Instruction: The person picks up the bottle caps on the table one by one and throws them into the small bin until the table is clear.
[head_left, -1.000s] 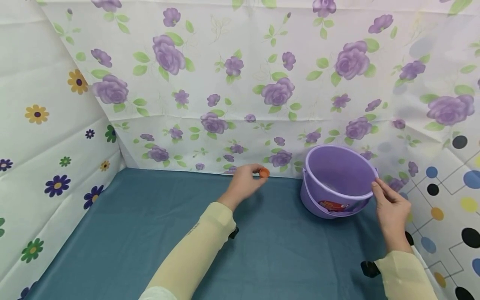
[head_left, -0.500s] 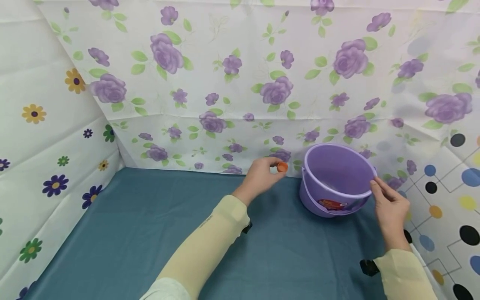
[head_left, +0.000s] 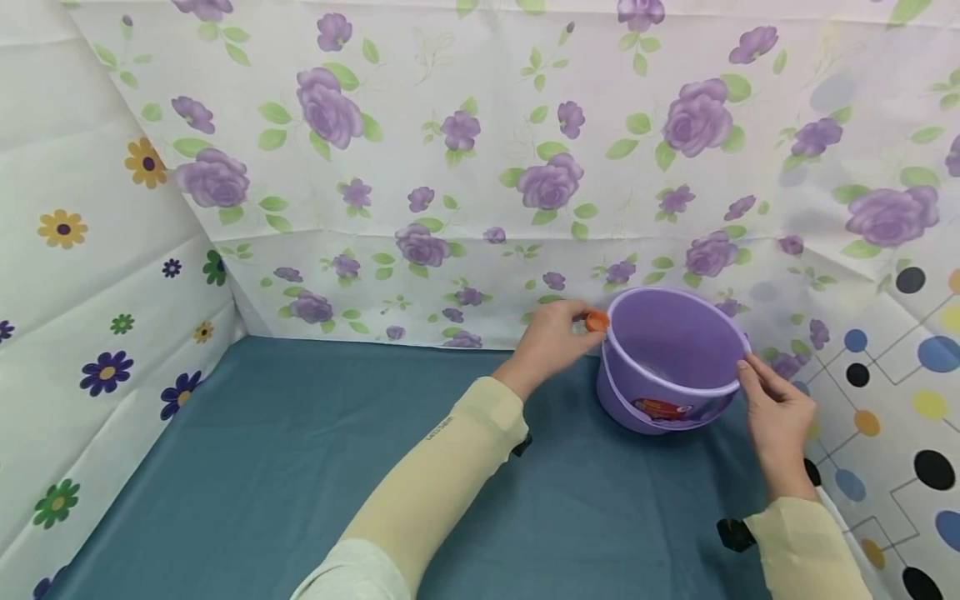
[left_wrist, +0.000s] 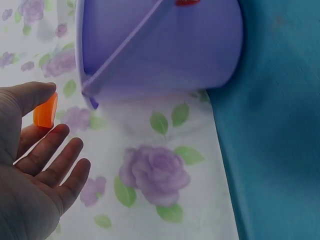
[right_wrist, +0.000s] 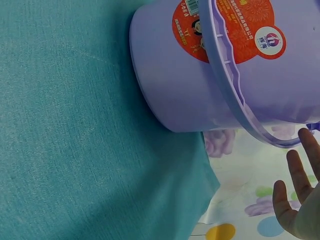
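Observation:
A purple bucket point(head_left: 675, 342) stands upright near the back wall, its label facing front and its handle point(right_wrist: 227, 90) hanging down across the front. My left hand point(head_left: 551, 343) pinches a small orange cap-like piece point(head_left: 597, 321) between thumb and finger, just left of the bucket's rim. In the left wrist view that orange piece point(left_wrist: 46, 111) shows a short, slightly tapered side, and the other fingers point(left_wrist: 70, 175) are spread loosely. My right hand point(head_left: 780, 417) grips the bucket's right rim with thumb and fingers. Part of that grip lies outside the right wrist view.
Blue-green cloth point(head_left: 300, 467) covers the table. Behind it hangs a white sheet with purple flowers point(head_left: 551, 182), close to the bucket. Patterned sheets with coloured flowers point(head_left: 107, 372) and dots point(head_left: 934, 470) line the left and right sides.
My left hand has moved right and slightly up with the orange piece, from over the cloth to beside the bucket's rim. My right hand keeps its hold on the bucket.

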